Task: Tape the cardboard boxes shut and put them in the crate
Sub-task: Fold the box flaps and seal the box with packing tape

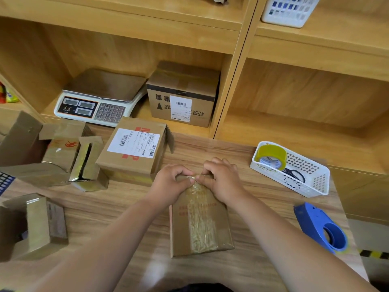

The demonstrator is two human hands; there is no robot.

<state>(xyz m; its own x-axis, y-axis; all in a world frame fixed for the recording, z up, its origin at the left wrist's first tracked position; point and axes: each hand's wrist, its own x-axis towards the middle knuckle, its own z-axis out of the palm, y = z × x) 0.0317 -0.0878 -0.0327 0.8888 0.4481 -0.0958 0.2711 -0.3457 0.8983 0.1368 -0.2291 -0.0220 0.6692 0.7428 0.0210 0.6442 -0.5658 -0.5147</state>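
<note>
A small flat cardboard box lies on the wooden table in front of me, with a strip of clear tape running along its top. My left hand and my right hand both sit at the box's far end, fingers curled, pinching the tape end there. A blue tape dispenser lies at the right, apart from both hands. Several other cardboard boxes stand at the left: one with a white label, an open one, and an open one at the near left.
A white basket at the right holds a yellow tape roll and scissors. Behind the table, shelves hold a weighing scale and a labelled box. A blue crate's corner shows at the left edge.
</note>
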